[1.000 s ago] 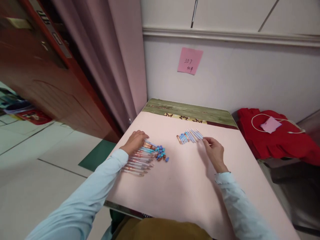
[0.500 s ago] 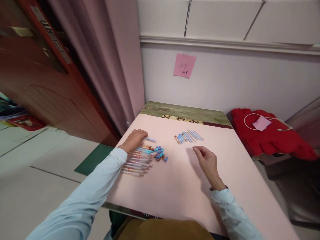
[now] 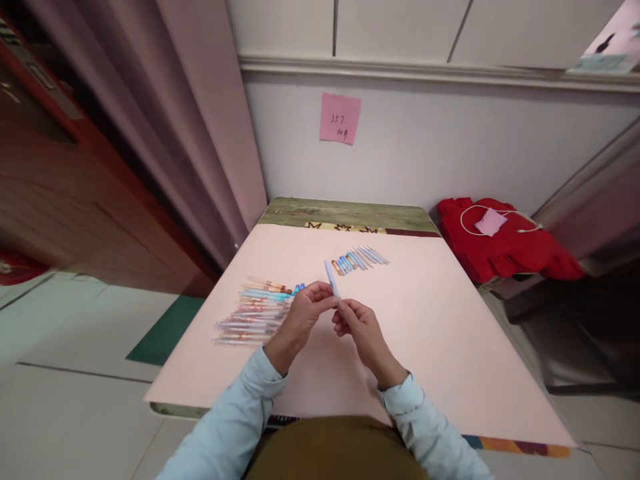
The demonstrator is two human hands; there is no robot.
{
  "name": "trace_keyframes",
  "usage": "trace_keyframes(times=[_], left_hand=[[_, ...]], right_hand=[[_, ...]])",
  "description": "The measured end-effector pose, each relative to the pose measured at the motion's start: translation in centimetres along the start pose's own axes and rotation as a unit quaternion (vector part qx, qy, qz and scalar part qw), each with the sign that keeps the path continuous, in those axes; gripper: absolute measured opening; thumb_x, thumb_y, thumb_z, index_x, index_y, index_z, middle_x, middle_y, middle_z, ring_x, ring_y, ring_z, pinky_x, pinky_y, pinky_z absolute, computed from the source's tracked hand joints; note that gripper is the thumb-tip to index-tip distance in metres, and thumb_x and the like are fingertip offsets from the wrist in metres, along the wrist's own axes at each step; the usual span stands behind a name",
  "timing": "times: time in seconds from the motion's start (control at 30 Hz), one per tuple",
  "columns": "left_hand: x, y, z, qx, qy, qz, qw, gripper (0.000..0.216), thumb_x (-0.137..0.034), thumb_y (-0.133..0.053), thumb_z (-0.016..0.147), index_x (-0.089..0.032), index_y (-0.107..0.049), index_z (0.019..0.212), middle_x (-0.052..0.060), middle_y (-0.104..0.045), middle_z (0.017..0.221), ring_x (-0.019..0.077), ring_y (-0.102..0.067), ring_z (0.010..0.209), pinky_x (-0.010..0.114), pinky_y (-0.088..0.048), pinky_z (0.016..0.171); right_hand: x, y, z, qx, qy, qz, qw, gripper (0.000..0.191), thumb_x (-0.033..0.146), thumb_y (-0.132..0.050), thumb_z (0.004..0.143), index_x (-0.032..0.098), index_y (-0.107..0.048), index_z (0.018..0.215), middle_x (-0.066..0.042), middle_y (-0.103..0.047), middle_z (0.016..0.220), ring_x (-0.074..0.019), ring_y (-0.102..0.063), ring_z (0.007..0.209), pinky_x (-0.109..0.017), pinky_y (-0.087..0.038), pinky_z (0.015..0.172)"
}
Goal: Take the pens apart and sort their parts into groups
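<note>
A slim pale blue pen (image 3: 331, 275) stands tilted above the table, its upper end pointing away from me. My left hand (image 3: 305, 312) is closed, pinching it between thumb and fingers. At the pen's lower end, the fingertips of my right hand (image 3: 362, 328) are pinched together; they hide that end and any small part there. Left of my hands lies a pile of pens (image 3: 253, 312) with clear, brown and light blue barrels. Small blue pieces (image 3: 299, 288) show beside the pile, partly covered by my left hand. Beyond my hands is a slanted row of short pieces and slim pens (image 3: 367, 257).
A pale pink sheet (image 3: 430, 347) covers most of the table, whose green wooden edge (image 3: 350, 210) meets the wall. A pink note (image 3: 340, 119) is stuck there. Red cloth (image 3: 505, 250) with a white cable lies to the right. A curtain (image 3: 200, 100) and wooden door (image 3: 100, 200) stand left.
My left hand has come right from the pile with a pen, and my right hand has moved left to meet it. The view has shifted to the right.
</note>
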State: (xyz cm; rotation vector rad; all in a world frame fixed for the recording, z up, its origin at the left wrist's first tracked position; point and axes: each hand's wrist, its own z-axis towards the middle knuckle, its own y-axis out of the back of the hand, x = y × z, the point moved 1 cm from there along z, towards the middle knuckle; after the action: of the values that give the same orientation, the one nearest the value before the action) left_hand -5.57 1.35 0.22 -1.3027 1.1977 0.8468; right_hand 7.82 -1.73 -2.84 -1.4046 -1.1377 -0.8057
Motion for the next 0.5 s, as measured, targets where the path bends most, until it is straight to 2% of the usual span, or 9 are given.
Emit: trace_keyframes(times=[0.07,0.17,0.3,0.4,0.5], left_hand=[[0.3,-0.2,0.4,0.007,0.010,-0.005,1.000,0.026,-0.033,-0.077,0.072,-0.016,-0.071,0.092,0.005,-0.072,0.085,0.0146,-0.061,0.072,0.028,-0.044,0.073],[0.8,-0.4,0.9,0.034,0.022,-0.049,0.998,0.037,-0.043,-0.069,0.083,-0.016,-0.072,0.108,0.013,-0.074,0.099,0.0190,-0.065,0.084,0.031,-0.045,0.077],[1.4,-0.5,1.2,0.054,0.045,-0.093,0.993,0.036,-0.043,-0.069,0.083,-0.013,-0.073,0.104,0.016,-0.074,0.098,0.0211,-0.067,0.087,0.030,-0.047,0.079],[1.6,-0.5,1.3,0.059,0.045,-0.099,0.992,0.033,-0.040,-0.070,0.084,-0.012,-0.074,0.102,0.015,-0.075,0.096,0.0192,-0.068,0.084,0.030,-0.047,0.083],[1.6,-0.7,1.3,0.083,0.056,-0.109,0.989,0.034,-0.038,-0.071,0.084,-0.013,-0.074,0.107,0.015,-0.075,0.097,0.0175,-0.067,0.083,0.029,-0.047,0.082]], right_hand=[[-0.1,0.7,-0.2,0.015,-0.001,0.038,0.999,0.040,0.055,-0.068,0.082,0.015,-0.069,0.086,0.001,-0.058,0.067,-0.0089,-0.051,0.055,-0.023,-0.039,0.053],[-0.5,1.3,-0.3,0.056,-0.053,0.112,0.991,0.038,0.052,-0.070,0.083,0.014,-0.070,0.089,0.003,-0.052,0.064,-0.0063,-0.042,0.052,-0.021,-0.032,0.050],[-1.0,1.6,0.0,0.120,-0.141,0.223,0.957,0.033,0.045,-0.072,0.083,0.014,-0.068,0.091,0.005,-0.042,0.062,-0.0050,-0.032,0.051,-0.020,-0.026,0.050],[-1.1,1.9,0.2,0.156,-0.173,0.297,0.926,0.030,0.043,-0.074,0.082,0.015,-0.064,0.087,0.008,-0.032,0.060,-0.0048,-0.024,0.050,-0.019,-0.021,0.047],[-1.1,2.2,0.3,0.169,-0.193,0.315,0.914,0.031,0.042,-0.075,0.081,0.015,-0.062,0.087,0.010,-0.022,0.058,-0.0046,-0.013,0.048,-0.018,-0.014,0.045]])
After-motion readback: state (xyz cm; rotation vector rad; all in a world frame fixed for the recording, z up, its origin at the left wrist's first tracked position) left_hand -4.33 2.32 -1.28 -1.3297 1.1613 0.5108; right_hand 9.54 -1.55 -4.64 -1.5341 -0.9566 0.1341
